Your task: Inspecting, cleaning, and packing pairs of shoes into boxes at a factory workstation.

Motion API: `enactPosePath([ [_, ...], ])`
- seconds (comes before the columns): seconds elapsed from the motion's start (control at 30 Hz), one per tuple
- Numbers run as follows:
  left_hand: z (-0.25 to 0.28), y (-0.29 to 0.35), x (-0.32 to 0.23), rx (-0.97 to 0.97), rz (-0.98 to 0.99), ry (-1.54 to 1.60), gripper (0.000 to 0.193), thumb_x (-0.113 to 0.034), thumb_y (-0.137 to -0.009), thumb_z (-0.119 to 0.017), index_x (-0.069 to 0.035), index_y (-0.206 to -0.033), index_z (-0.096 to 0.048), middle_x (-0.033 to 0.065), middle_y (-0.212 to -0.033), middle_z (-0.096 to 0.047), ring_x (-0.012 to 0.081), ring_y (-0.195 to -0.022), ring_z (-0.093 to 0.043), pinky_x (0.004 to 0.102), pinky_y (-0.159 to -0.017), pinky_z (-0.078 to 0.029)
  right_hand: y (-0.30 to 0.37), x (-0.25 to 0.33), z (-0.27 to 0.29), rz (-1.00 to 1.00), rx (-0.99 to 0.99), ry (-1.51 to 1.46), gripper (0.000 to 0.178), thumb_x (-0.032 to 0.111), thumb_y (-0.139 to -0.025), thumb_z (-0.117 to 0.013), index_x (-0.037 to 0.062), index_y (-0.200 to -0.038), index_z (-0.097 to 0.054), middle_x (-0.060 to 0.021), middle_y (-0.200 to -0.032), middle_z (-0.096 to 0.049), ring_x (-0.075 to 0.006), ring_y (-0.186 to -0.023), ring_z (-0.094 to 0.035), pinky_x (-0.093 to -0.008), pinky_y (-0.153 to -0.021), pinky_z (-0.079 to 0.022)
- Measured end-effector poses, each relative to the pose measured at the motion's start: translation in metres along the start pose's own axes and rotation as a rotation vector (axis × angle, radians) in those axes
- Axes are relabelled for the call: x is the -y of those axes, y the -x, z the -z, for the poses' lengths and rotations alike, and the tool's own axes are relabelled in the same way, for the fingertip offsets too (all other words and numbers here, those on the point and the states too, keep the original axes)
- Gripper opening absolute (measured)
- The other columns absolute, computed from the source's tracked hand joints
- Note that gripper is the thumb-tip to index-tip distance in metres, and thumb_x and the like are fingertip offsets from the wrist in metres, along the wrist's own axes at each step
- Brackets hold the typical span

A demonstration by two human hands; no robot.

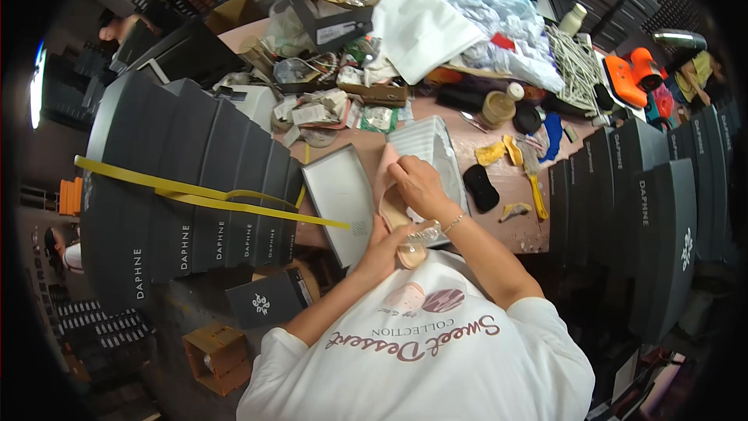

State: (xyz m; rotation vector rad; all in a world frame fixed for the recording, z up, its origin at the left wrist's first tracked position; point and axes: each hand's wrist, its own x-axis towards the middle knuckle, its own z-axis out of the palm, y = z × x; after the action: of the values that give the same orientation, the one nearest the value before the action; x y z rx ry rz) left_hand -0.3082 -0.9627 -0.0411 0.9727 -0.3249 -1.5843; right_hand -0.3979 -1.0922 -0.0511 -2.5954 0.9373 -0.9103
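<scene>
A pale pink-beige shoe (pixel 393 209) lies between my hands, its front pointing away from me. Clear plastic wrap covers part of its heel end near my body. My left hand (pixel 379 251) is closed round the shoe's side toward the heel. My right hand (pixel 421 185) has its fingers bent down onto the shoe's front part; the fingertips are partly hidden, and I cannot tell if they pinch anything else. Behind my right hand sits a white ribbed tray-like piece (pixel 440 144). Left of the shoe rests a shallow box part with a pale inside (pixel 336 187).
Stacked dark grey shoeboxes (pixel 183 164) rise at left, crossed by yellow strapping (pixel 210 191); more boxes (pixel 662 218) stand at right. Nearby lie a yellow-handled brush (pixel 538 191), a black sponge-like pad (pixel 481 189) and a glue jar (pixel 500 105). White paper (pixel 425 27) covers clutter behind.
</scene>
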Motion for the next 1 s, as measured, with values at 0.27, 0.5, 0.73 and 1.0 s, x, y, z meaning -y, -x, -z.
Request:
enactPosePath([
  [0.27, 0.019, 0.007, -0.007, -0.098, 0.104, 0.054, 0.049, -0.008, -0.086, -0.053, -0.006, -0.131, -0.035, 0.0147, -0.114, -0.054, 0.0233, -0.104, -0.056, 0.0374, -0.092, -0.047, 0.116, -0.055, 0.002, -0.303, 0.895, 0.14, 0.014, 0.013, -0.076, -0.062, 0.0039, -0.087, -0.063, -0.0193, -0.084, -0.065, -0.0329, -0.074, -0.065, -0.0403, -0.063, -0.052],
  [0.5, 0.018, 0.01, -0.012, -0.068, 0.114, 0.052, 0.054, -0.005, -0.085, -0.055, -0.009, -0.133, -0.031, 0.0113, -0.113, -0.051, 0.0231, -0.105, -0.056, 0.0375, -0.092, -0.047, 0.089, -0.012, 0.041, -0.421, 0.575, 0.163, 0.031, 0.018, -0.074, -0.068, 0.0048, -0.099, -0.055, -0.013, -0.077, -0.061, -0.0302, -0.073, -0.066, -0.04, -0.06, -0.052],
  [0.73, 0.016, 0.003, -0.002, 0.06, -0.006, -0.018, 0.061, 0.0, -0.083, -0.055, -0.011, -0.135, -0.025, 0.0108, -0.12, -0.046, 0.0214, -0.108, -0.053, 0.0369, -0.094, -0.046, 0.015, 0.008, 0.056, -0.157, 0.294, -0.455, 0.04, 0.006, -0.068, -0.072, 0.0043, -0.103, -0.052, -0.016, -0.09, -0.055, -0.0345, -0.077, -0.058, -0.0394, -0.069, -0.048],
  [1.0, 0.015, 0.006, -0.009, 0.138, 0.01, 0.032, 0.064, 0.003, -0.084, -0.051, -0.012, -0.14, -0.022, 0.0126, -0.128, -0.043, 0.0241, -0.113, -0.052, 0.0373, -0.088, -0.051, 0.006, 0.02, 0.052, -0.155, 0.567, -0.706, 0.046, 0.002, -0.07, -0.067, 0.0061, -0.114, -0.057, -0.0198, -0.111, -0.051, -0.0352, -0.095, -0.058, -0.0366, -0.081, -0.05],
])
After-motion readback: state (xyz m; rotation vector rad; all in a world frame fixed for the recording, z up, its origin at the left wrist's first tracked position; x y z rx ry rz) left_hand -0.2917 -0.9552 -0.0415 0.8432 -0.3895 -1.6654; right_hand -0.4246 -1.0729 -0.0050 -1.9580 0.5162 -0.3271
